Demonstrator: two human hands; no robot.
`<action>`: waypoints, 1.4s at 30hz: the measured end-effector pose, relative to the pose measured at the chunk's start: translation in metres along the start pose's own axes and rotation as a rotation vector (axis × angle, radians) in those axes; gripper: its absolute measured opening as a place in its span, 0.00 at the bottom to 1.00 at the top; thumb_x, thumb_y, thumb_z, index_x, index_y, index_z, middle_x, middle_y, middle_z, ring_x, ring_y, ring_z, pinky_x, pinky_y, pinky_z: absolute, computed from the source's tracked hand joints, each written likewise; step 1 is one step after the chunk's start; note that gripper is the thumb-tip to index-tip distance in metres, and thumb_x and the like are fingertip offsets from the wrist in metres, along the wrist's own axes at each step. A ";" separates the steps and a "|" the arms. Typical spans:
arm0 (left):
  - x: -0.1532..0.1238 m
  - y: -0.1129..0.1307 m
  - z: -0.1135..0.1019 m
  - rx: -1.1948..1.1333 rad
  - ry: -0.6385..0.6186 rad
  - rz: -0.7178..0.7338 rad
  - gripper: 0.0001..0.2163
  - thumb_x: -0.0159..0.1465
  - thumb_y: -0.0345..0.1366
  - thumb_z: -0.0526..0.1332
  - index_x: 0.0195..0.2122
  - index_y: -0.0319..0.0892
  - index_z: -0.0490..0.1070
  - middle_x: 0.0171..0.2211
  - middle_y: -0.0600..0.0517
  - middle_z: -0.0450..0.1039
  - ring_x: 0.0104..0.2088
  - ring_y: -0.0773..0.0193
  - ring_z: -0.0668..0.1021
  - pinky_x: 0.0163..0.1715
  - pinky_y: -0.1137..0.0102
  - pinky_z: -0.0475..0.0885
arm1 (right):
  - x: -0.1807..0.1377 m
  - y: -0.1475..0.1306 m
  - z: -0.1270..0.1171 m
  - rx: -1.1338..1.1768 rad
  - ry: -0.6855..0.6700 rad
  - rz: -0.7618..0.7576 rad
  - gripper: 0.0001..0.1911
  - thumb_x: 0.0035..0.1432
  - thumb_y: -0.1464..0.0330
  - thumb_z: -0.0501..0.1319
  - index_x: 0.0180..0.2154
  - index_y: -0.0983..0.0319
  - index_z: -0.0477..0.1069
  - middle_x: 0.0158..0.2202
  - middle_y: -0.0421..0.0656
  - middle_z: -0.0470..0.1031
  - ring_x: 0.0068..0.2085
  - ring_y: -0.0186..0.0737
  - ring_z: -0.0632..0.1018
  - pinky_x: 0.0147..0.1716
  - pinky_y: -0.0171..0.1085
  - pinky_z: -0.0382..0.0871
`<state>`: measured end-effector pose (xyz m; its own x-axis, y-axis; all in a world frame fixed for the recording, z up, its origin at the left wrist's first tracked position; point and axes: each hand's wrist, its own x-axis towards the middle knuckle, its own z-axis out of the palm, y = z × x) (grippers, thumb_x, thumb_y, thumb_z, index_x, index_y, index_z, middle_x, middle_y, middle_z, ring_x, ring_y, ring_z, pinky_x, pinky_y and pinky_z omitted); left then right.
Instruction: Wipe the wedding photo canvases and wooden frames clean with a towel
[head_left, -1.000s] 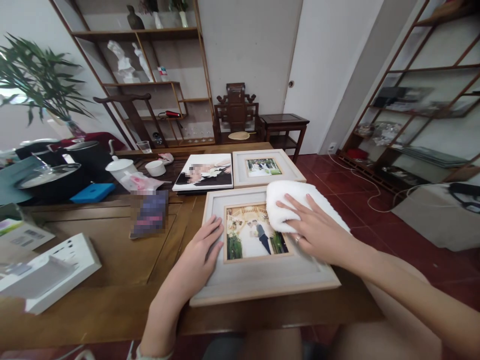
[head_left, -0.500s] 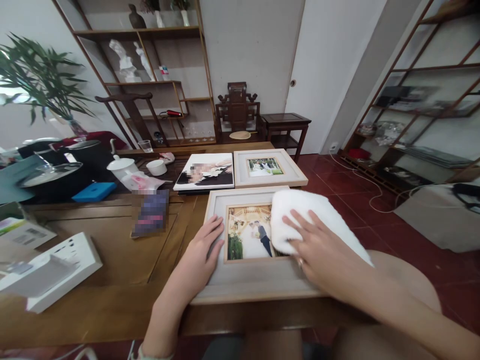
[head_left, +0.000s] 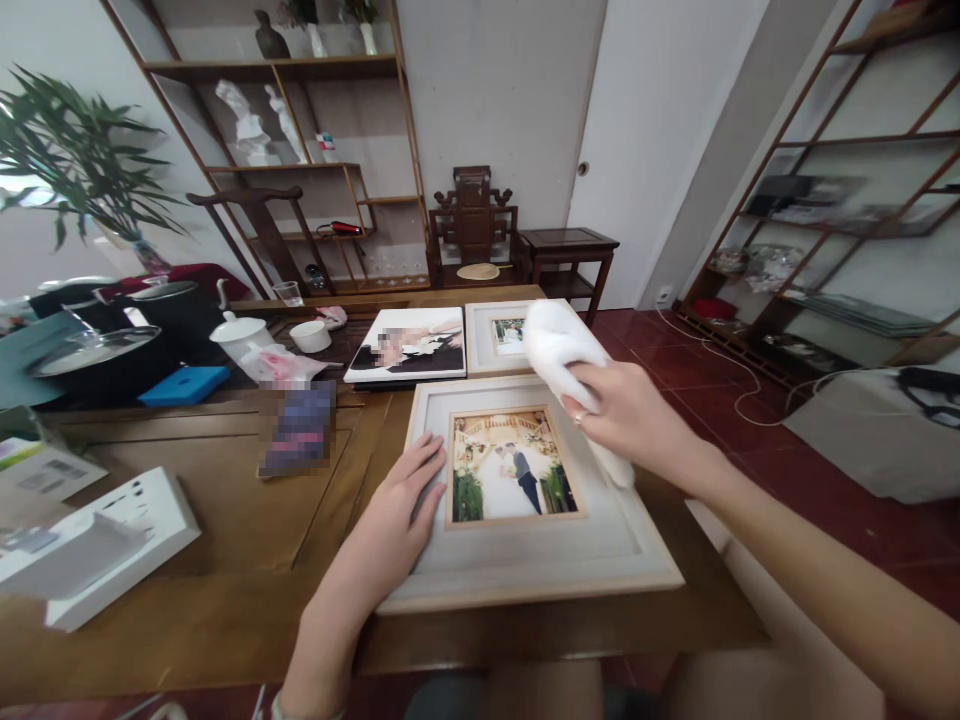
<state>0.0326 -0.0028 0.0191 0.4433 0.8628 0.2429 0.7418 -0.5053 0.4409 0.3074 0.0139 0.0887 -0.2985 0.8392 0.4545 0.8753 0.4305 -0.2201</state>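
Observation:
A pale wooden picture frame (head_left: 525,598) lies flat at the table's front edge. Inside its light mat is a wedding photo (head_left: 517,470) of a couple, now fully uncovered. My left hand (head_left: 401,505) rests flat on the frame's left side, fingers stretched out. Bunched in my right hand (head_left: 626,410) is a white cloth (head_left: 559,345), raised over the frame's upper right corner. Part of the cloth hangs down along the right side; whether it touches the frame I cannot tell. Behind it, the cloth hides part of a second framed photo (head_left: 480,340).
A white-edged photo panel (head_left: 409,345) lies beside the second frame. To the left are a white box insert (head_left: 112,540), a blue box (head_left: 184,385), a purple packet (head_left: 300,425), a white teapot (head_left: 244,335) and black pots (head_left: 97,355). A wooden chair (head_left: 472,225) stands beyond the table.
My right hand has gathered the cloth and lifted it off the photo's right part, up towards the frame's far right corner. My left hand has stayed in place.

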 end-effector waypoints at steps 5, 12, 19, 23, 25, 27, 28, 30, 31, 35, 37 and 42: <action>0.001 0.000 0.000 -0.017 0.002 0.011 0.19 0.67 0.36 0.48 0.55 0.37 0.67 0.61 0.43 0.62 0.63 0.56 0.60 0.61 0.58 0.58 | 0.044 -0.020 0.053 -0.129 -0.105 -0.364 0.26 0.46 0.85 0.53 0.49 0.68 0.70 0.65 0.54 0.50 0.66 0.53 0.49 0.61 0.54 0.45; 0.001 0.002 -0.001 -0.024 0.031 -0.012 0.18 0.66 0.37 0.50 0.53 0.38 0.69 0.58 0.42 0.66 0.61 0.54 0.64 0.59 0.58 0.61 | 0.055 -0.051 0.084 -0.187 -0.375 -0.517 0.19 0.50 0.81 0.56 0.46 0.70 0.72 0.62 0.56 0.58 0.64 0.56 0.54 0.58 0.55 0.50; 0.001 0.000 0.000 -0.027 0.018 0.022 0.18 0.66 0.36 0.50 0.54 0.39 0.68 0.59 0.44 0.65 0.62 0.56 0.62 0.60 0.57 0.59 | 0.002 -0.063 0.030 -0.084 -0.523 -0.507 0.15 0.49 0.80 0.55 0.38 0.67 0.75 0.52 0.56 0.71 0.55 0.53 0.69 0.51 0.48 0.61; 0.000 -0.002 0.002 -0.017 0.013 0.013 0.19 0.66 0.36 0.49 0.55 0.37 0.67 0.59 0.43 0.65 0.62 0.56 0.62 0.61 0.58 0.58 | -0.034 -0.082 -0.010 -0.019 -0.645 -0.560 0.13 0.50 0.77 0.55 0.35 0.61 0.76 0.46 0.48 0.76 0.49 0.48 0.74 0.50 0.43 0.64; 0.000 -0.002 0.002 -0.015 0.013 0.012 0.19 0.66 0.36 0.49 0.55 0.36 0.67 0.59 0.42 0.64 0.63 0.56 0.62 0.61 0.58 0.58 | -0.046 -0.090 -0.019 -0.003 -0.663 -0.577 0.13 0.51 0.76 0.55 0.35 0.60 0.76 0.45 0.47 0.77 0.50 0.46 0.73 0.51 0.41 0.63; 0.000 -0.002 0.001 -0.012 0.013 0.015 0.19 0.66 0.35 0.48 0.56 0.36 0.66 0.60 0.42 0.64 0.62 0.56 0.62 0.61 0.57 0.58 | -0.052 -0.091 -0.018 0.011 -0.639 -0.556 0.13 0.50 0.75 0.55 0.36 0.62 0.76 0.50 0.48 0.74 0.53 0.47 0.71 0.54 0.42 0.62; 0.000 -0.001 0.001 -0.012 0.011 0.019 0.19 0.66 0.35 0.48 0.56 0.37 0.66 0.60 0.42 0.64 0.62 0.56 0.62 0.60 0.57 0.58 | -0.053 -0.089 -0.014 0.026 -0.620 -0.537 0.14 0.49 0.76 0.55 0.37 0.63 0.76 0.53 0.49 0.72 0.55 0.48 0.69 0.56 0.44 0.60; 0.000 0.000 0.000 -0.017 0.005 0.023 0.19 0.66 0.35 0.48 0.55 0.39 0.67 0.60 0.43 0.63 0.62 0.56 0.62 0.60 0.56 0.59 | -0.053 -0.081 -0.001 0.073 -0.584 -0.491 0.19 0.47 0.77 0.55 0.41 0.63 0.75 0.58 0.49 0.66 0.60 0.47 0.64 0.59 0.46 0.57; 0.000 0.000 -0.001 -0.021 0.000 0.024 0.19 0.66 0.35 0.48 0.55 0.39 0.67 0.60 0.44 0.64 0.62 0.56 0.62 0.60 0.56 0.59 | -0.052 -0.075 0.006 0.095 -0.571 -0.470 0.22 0.45 0.78 0.55 0.43 0.63 0.75 0.60 0.48 0.64 0.62 0.46 0.61 0.60 0.46 0.54; 0.000 0.000 0.000 -0.017 -0.002 0.011 0.19 0.66 0.36 0.49 0.55 0.35 0.67 0.60 0.42 0.63 0.63 0.55 0.61 0.61 0.57 0.59 | -0.037 -0.049 0.031 0.068 -0.507 -0.382 0.28 0.43 0.80 0.54 0.49 0.64 0.72 0.64 0.49 0.56 0.65 0.46 0.53 0.63 0.49 0.45; 0.000 -0.001 0.000 -0.014 -0.003 0.007 0.20 0.67 0.37 0.49 0.55 0.33 0.67 0.60 0.41 0.63 0.63 0.55 0.61 0.61 0.58 0.58 | -0.021 -0.038 0.038 0.006 -0.474 -0.353 0.29 0.44 0.81 0.54 0.50 0.64 0.71 0.64 0.50 0.54 0.65 0.48 0.52 0.62 0.52 0.45; 0.000 -0.002 0.000 -0.023 0.011 0.020 0.18 0.67 0.36 0.49 0.55 0.37 0.67 0.60 0.44 0.63 0.63 0.55 0.61 0.61 0.57 0.59 | 0.031 -0.027 0.054 -0.124 -0.253 -0.317 0.26 0.48 0.82 0.55 0.50 0.63 0.71 0.65 0.47 0.54 0.65 0.52 0.50 0.61 0.55 0.47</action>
<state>0.0312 -0.0020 0.0179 0.4522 0.8528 0.2614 0.7210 -0.5220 0.4558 0.2540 0.0458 0.0622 -0.6308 0.7334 0.2534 0.7597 0.6502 0.0094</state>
